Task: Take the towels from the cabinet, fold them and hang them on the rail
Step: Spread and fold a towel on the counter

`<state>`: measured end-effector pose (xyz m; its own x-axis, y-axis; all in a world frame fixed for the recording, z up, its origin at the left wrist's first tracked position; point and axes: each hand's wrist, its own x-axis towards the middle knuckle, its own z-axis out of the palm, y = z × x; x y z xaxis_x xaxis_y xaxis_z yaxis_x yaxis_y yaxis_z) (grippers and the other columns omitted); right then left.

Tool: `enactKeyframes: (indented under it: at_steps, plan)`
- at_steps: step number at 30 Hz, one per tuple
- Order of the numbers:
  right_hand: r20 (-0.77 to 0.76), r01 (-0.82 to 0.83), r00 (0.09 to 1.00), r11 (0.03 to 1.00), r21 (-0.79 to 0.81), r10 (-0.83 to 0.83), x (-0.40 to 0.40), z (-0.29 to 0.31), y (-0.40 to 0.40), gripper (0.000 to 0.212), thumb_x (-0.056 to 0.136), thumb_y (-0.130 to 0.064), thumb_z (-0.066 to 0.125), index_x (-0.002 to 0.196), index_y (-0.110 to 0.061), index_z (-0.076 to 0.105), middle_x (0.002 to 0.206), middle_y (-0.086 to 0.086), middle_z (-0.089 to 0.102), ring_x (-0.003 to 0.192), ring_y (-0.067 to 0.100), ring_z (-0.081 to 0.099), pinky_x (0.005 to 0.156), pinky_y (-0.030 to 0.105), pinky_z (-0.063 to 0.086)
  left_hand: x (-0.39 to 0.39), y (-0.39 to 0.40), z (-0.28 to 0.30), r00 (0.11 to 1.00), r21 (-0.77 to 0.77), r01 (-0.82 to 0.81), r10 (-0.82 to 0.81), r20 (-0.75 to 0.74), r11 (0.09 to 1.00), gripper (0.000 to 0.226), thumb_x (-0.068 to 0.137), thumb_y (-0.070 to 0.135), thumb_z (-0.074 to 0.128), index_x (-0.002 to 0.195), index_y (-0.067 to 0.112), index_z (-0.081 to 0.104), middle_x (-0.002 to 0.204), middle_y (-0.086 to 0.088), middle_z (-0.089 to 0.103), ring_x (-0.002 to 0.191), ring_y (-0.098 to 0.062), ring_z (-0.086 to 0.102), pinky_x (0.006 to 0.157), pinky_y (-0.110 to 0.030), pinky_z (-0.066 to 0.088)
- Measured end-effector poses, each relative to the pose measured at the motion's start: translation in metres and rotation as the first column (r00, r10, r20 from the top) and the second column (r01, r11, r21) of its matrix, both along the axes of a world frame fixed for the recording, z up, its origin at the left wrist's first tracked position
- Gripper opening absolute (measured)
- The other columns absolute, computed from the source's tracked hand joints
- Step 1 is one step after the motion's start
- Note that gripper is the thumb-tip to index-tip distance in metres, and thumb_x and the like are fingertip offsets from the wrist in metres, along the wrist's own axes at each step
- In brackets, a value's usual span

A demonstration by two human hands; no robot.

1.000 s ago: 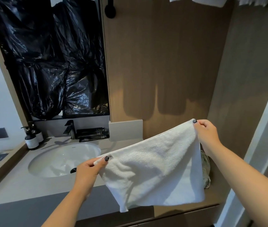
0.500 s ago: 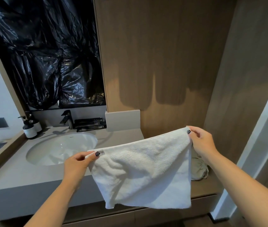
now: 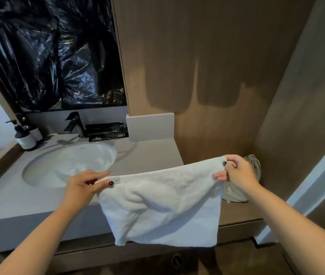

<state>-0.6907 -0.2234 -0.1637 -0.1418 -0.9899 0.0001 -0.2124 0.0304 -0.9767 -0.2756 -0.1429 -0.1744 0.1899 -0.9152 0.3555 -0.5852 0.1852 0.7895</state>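
**A:** How far along is she, from where you stand?

**B:** Midway on this one, I'd judge. The towel (image 3: 161, 205) is out of the cabinet and up in the air, stretched between both hands in front of the desk (image 3: 147, 153). It looks doubled already, since the hanging part is short and thick, but I can't swear to the layers.

**A:** And the rail?

**B:** Not in sight. So hanging is not yet done for this towel, and maybe another fold too. I can't see the cabinet either, so I can't say how many towels are left.

**A:** How are the hands set?

**B:** The left hand (image 3: 82, 187) has its grip clamped on the top left corner, thumb on the near face by the small label. The right hand (image 3: 237, 173) pinches the top right corner, fingers curled over the edge. Neither is loose.

**A:** Which way does the cloth run?

**B:** Its long axis goes left to right, hand to hand, with the right end a bit higher and farther from her. The top edge is taut; the rest drops straight down, with the free bottom edge below the desk front. The broad face is turned toward her.

**A:** Anything nearby?

**B:** A sink (image 3: 68, 163) behind the left hand, and a crumpled grey bag (image 3: 254, 167) just behind the right.
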Motion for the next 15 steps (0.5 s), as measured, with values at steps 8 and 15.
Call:
enactKeyframes:
  at_steps: [8, 15]
  plan:
    - [0.074, 0.075, 0.994, 0.994, 0.084, -0.081, 0.054, -0.023, -0.080, 0.019, 0.103, -0.003, 0.039, 0.111, -0.011, 0.054, 0.087, 0.014, 0.071, 0.077, 0.028, 0.074, 0.079, 0.043, 0.061, 0.066, -0.095, -0.011, 0.876, -0.044, 0.207, -0.165, 0.453, 0.977, 0.046, 0.087, 0.058, 0.052, 0.095, 0.021, 0.079, 0.080, 0.010, 0.062, 0.075, -0.001, 0.060, 0.067, -0.016, 0.046]
    - [0.100, 0.156, 0.980, 0.978, 0.141, -0.171, 0.103, -0.047, -0.169, 0.019, 0.103, 0.000, 0.039, 0.114, -0.005, 0.054, 0.082, 0.016, 0.068, 0.076, 0.025, 0.074, 0.068, 0.029, 0.062, 0.109, -0.193, -0.022, 0.848, 0.211, 0.092, -0.187, 0.496, 0.973, 0.038, 0.067, 0.059, 0.078, 0.069, 0.023, 0.065, 0.067, 0.008, 0.056, 0.068, -0.002, 0.053, 0.055, -0.028, 0.045]
